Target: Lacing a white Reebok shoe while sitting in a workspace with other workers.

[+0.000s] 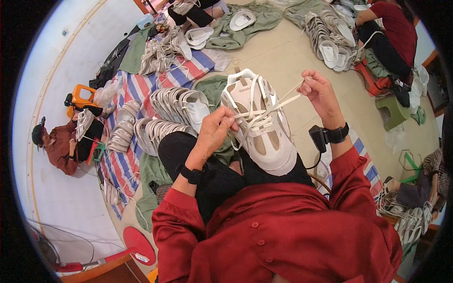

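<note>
- The white sneaker [259,125] rests on the person's lap, on the black trousers, toe toward the body and heel pointing away.
- The left hand [214,129] sits at the sneaker's left side; its grip is clenched on the cream laces [257,118] where they cross the tongue.
- The right hand [321,92] is raised above and to the right of the sneaker; its grip pinches the free lace end [289,96], which runs taut from the eyelets up to the fingers.
- Each wrist carries a black band; the right one bears a small black device [320,137] with a cable.
- A row of similar white sneakers [174,106] lies on the striped sheet [127,162] spread on the floor, just left of the knees.
- More pairs [330,35] are stacked at upper right, beside a seated person in dark red [391,28].
- Another seated person [59,146] is at far left, near an orange stool [80,96].
</note>
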{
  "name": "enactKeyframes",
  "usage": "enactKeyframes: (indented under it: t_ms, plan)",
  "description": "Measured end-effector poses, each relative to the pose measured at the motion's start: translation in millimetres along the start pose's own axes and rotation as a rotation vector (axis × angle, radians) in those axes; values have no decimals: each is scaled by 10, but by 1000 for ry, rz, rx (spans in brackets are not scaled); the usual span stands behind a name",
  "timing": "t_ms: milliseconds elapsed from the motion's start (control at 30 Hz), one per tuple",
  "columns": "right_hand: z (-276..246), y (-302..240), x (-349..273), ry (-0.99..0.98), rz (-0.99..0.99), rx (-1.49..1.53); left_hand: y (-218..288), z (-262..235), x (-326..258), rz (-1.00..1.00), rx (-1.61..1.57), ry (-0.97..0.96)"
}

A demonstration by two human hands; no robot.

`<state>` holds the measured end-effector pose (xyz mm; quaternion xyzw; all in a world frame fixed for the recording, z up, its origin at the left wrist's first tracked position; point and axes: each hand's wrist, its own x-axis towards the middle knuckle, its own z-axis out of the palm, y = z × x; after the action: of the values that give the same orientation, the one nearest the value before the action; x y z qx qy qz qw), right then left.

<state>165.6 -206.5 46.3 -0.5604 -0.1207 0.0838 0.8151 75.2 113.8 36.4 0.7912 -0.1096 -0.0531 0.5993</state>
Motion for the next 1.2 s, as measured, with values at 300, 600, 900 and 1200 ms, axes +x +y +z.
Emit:
enactKeyframes:
  t_ms: [300,600,900,1200]
  plan:
    - [-353,271,-160,-58,172,27,4,18,-39,-15,56,8]
    - [-214,64,-244,121,95,-31,32,55,-41,-23,86,-2]
    - [-125,32,-410,-67,126,313,161,11,-131,26,276,58]
    - [49,85,-395,-37,147,379,66,-209,-318,20,334,125]
